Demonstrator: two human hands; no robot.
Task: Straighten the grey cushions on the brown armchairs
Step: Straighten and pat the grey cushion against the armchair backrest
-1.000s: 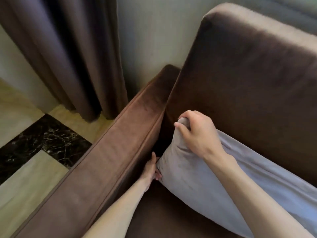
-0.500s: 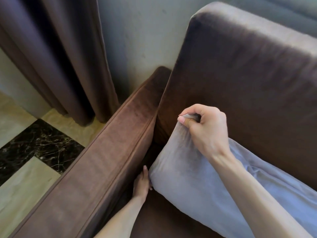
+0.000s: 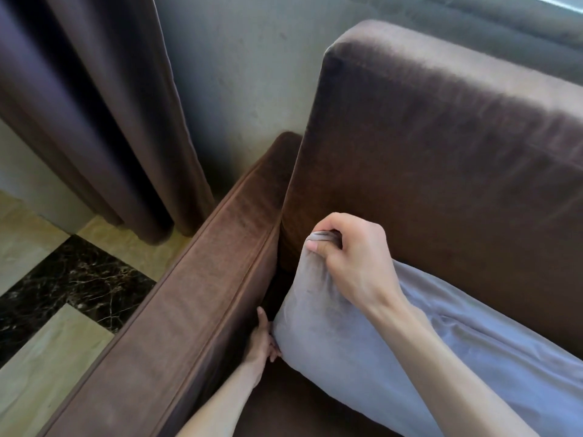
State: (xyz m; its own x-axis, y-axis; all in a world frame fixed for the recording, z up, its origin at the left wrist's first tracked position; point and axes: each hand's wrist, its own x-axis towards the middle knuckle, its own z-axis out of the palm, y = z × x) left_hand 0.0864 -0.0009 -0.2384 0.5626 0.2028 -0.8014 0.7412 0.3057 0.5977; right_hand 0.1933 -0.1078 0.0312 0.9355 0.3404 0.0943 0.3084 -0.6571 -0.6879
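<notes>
Items showing, by count: 1 brown armchair [image 3: 441, 159], presenting 1 backrest and 1 armrest [image 3: 189, 310]; 1 grey cushion [image 3: 362, 351] lying on its seat; 2 hands, namely 1 left hand [image 3: 261, 342] and 1 right hand [image 3: 356, 260]; 1 dark curtain [image 3: 94, 105] hanging at left; 1 black marble floor strip [image 3: 72, 288] running between 2 pale tiled areas.

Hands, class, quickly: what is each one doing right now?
Left hand: flat against the grey cushion's lower edge; grip cannot be told.
Right hand: closed, pinching the cushion's top corner.
</notes>
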